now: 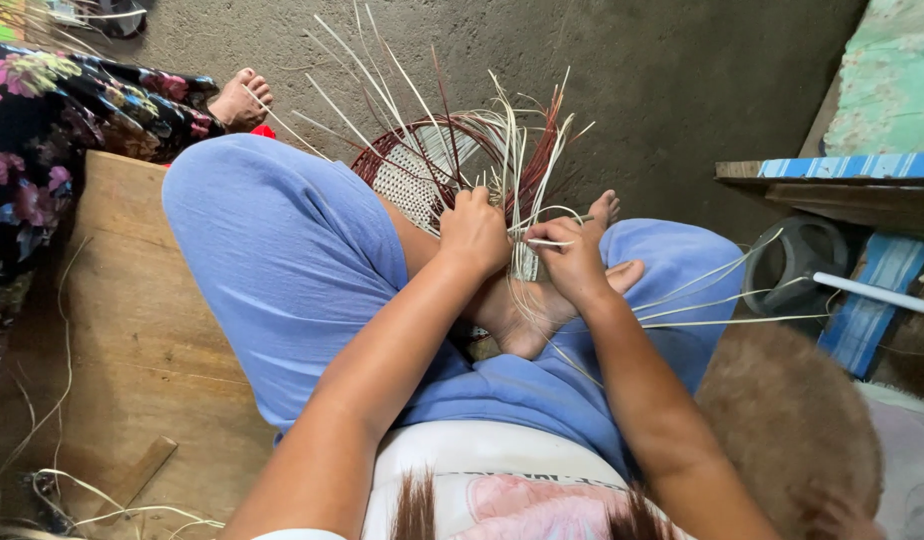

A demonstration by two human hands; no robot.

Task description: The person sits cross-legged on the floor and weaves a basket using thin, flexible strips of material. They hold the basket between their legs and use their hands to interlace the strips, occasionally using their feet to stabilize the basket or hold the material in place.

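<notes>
Nearest the camera, two bare forearms run up from the bottom edge over a white shirt (pixel 482 470) and blue trousers (pixel 282 260), the person sitting cross-legged on a wooden board (pixel 132 330) with one bare foot (pixel 527 320) tucked under the hands. Beside the right elbow, at the lower right, sits a brown fuzzy cushion (pixel 792 420).

Above the foot, the left hand (pixel 474 232) is closed in a fist around a bundle of pale and reddish cane strips (pixel 512 150) at the rim of a half-woven basket (pixel 422 170). Just beside it, almost touching, the right hand (pixel 572 255) pinches a single pale strip (pixel 547 242) between thumb and fingers, with more loose strips trailing off to the right across the knee.

That basket, with its dark red rim and pale woven base, stands tilted on the concrete floor (pixel 682 80) just beyond the person's shins, unwoven strips fanning upward from it.

Farther off, at the upper left, another person's bare foot (pixel 240 100) and flowered dress (pixel 52 120) show. Along the right edge lie blue-striped planks (pixel 852 165) and a grey round object I cannot identify.
</notes>
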